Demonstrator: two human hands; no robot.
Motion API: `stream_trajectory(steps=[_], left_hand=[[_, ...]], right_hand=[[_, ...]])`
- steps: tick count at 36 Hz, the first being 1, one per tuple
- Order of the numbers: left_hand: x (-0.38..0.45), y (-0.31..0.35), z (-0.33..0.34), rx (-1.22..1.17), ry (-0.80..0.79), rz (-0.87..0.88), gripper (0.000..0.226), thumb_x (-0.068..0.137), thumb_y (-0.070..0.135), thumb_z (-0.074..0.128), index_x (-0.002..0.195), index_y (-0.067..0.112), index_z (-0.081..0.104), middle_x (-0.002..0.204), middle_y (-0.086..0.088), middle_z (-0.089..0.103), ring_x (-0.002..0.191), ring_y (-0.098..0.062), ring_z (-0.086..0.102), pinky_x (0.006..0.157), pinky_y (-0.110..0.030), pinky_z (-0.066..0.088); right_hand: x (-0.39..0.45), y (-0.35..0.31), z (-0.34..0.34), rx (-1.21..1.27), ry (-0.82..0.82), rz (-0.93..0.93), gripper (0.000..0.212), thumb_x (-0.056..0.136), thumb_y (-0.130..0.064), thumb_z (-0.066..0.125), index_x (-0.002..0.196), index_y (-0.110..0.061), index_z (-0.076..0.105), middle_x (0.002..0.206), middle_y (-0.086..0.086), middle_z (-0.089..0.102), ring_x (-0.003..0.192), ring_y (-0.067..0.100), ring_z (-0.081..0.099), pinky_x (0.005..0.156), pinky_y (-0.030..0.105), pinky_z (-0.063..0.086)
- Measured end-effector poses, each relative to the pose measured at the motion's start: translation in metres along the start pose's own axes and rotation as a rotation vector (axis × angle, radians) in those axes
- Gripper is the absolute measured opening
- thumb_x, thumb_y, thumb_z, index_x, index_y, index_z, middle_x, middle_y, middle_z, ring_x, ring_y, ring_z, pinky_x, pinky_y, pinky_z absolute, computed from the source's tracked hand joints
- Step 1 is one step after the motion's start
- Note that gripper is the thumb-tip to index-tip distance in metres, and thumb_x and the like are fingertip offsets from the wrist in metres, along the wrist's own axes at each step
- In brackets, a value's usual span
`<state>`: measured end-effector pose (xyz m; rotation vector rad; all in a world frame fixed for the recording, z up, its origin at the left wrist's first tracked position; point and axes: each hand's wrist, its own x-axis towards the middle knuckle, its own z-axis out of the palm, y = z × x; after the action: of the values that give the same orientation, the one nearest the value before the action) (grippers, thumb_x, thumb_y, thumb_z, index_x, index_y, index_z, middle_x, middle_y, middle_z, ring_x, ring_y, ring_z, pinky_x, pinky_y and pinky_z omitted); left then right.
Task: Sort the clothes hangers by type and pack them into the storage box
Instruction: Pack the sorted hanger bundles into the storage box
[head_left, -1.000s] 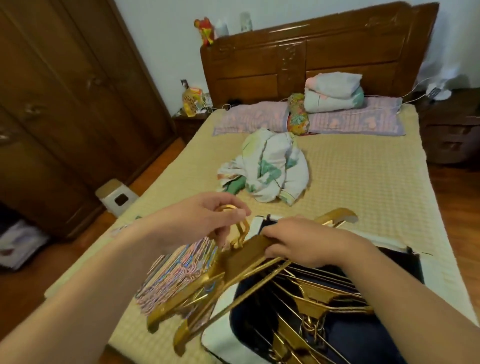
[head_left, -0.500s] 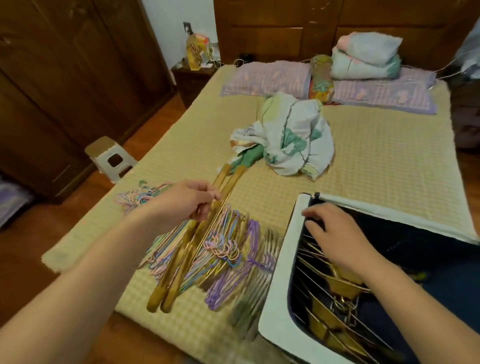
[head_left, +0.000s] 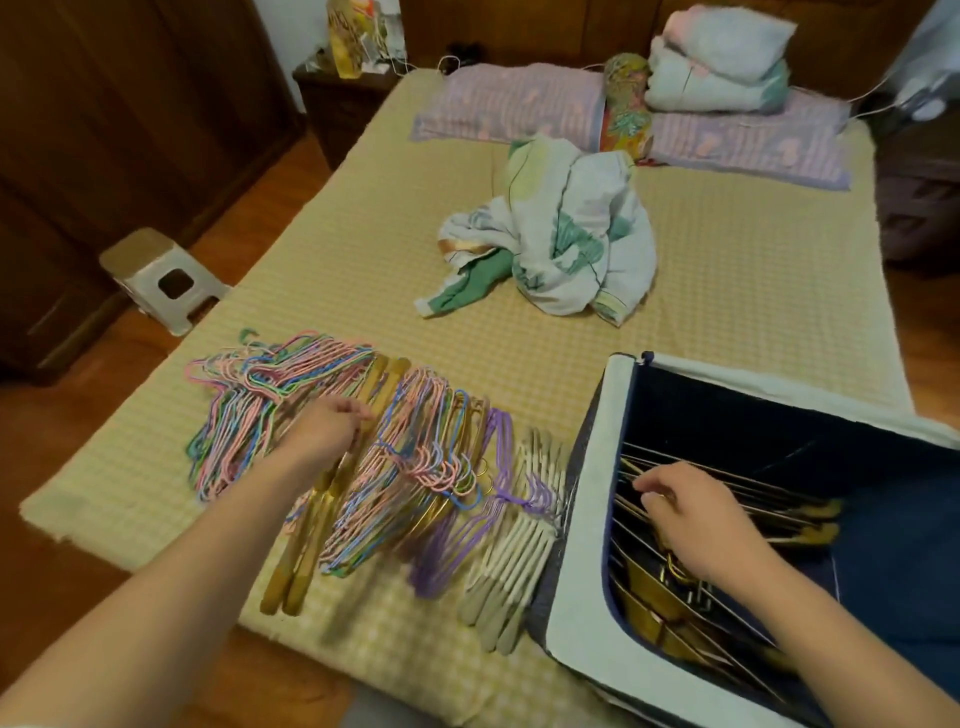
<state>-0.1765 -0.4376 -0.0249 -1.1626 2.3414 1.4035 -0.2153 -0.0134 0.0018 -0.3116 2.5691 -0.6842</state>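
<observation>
While the left hand (head_left: 326, 431) reaches out over the heaps on the bed (head_left: 727, 291), its fingers (head_left: 358, 414) are curled round the upper end of the gold hangers (head_left: 317, 514), which run from just beyond the fingertips back under the wrist toward the near edge of the mattress. To the far left of those fingers lies a spread of pastel wire hangers (head_left: 244, 405); just to their right a second pastel bundle (head_left: 415, 462) fans out with its hooks bunched together. Further right of it come the purple hangers (head_left: 467, 525), then the white hangers (head_left: 514, 556), which touch the pale rim of the storage box (head_left: 587, 545).

The right hand (head_left: 696, 519) is inside that open box, its fingers (head_left: 654, 488) bent and resting on the thin rods of the gold hangers already packed there (head_left: 649, 587); whether they pinch one or only press on them I cannot tell. The packed ones lie mostly under and behind the palm, with a few bars running off to the right of the knuckles.

Well beyond both sets of fingertips sits a crumpled floral garment (head_left: 561, 244), and past it the pillows (head_left: 519, 104) and folded blankets (head_left: 717, 62). A small stool (head_left: 156, 270) stands on the floor to the far left.
</observation>
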Motion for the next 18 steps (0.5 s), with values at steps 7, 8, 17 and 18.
stream_trajectory(steps=[7,8,17,18], left_hand=[[-0.002,-0.034,0.106,0.384,-0.228,0.002,0.016,0.095,0.018,0.053,0.107,0.015,0.063,0.11,-0.012,0.069,0.102,-0.03,0.064,0.088,-0.036,0.053],[0.006,-0.05,0.126,0.469,-0.25,0.003,0.022,0.092,0.026,0.056,0.112,0.019,0.062,0.117,-0.013,0.07,0.107,-0.031,0.065,0.094,-0.04,0.053],[0.023,-0.145,0.237,0.742,-0.422,-0.155,0.065,0.078,0.031,0.038,0.14,0.011,0.042,0.132,-0.021,0.059,0.125,-0.045,0.055,0.106,-0.053,0.044],[0.012,-0.132,0.227,0.771,-0.402,-0.166,0.056,0.081,0.03,0.041,0.134,0.013,0.047,0.132,-0.02,0.059,0.127,-0.044,0.054,0.108,-0.052,0.041]], right_hand=[[0.003,0.051,0.023,0.006,-0.113,0.051,0.021,0.099,-0.024,0.06,0.108,-0.043,0.058,0.108,-0.021,0.057,0.102,-0.003,0.055,0.08,0.015,0.044],[0.002,0.065,0.029,0.009,-0.136,0.073,0.022,0.099,-0.024,0.061,0.105,-0.044,0.057,0.109,-0.019,0.058,0.101,-0.002,0.056,0.081,0.017,0.047],[-0.014,0.165,0.054,-0.067,-0.295,0.251,0.012,0.102,-0.021,0.056,0.105,-0.03,0.064,0.109,-0.006,0.063,0.097,0.007,0.056,0.083,0.025,0.043],[-0.011,0.167,0.056,-0.056,-0.301,0.255,0.013,0.102,-0.021,0.055,0.105,-0.029,0.065,0.108,-0.006,0.063,0.098,0.008,0.057,0.083,0.026,0.043]])
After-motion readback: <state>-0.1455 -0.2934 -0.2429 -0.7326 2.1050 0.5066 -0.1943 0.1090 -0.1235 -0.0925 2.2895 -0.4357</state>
